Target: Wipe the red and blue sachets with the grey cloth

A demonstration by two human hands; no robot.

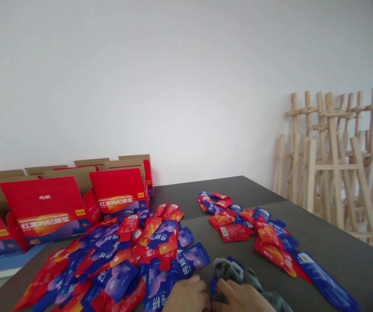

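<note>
At the bottom edge my left hand (188, 296) is closed with its fingers curled, beside the large pile of red and blue sachets (118, 277). What it holds is hidden. Close to its right, my right hand (240, 298) is closed on a crumpled grey cloth (227, 269), which spreads above and to the right of the fingers. Part of a blue sachet (213, 285) shows between the hands, against the cloth; I cannot tell which hand grips it. A curved line of overlapping sachets (266, 234) lies further right on the dark table (186, 195).
Open red cartons (51, 208) with raised brown flaps stand in rows at the left, partly on a blue-topped surface (11, 264). Wooden easels (332, 160) lean together beyond the table's right edge. A white wall (186, 86) rises behind the table.
</note>
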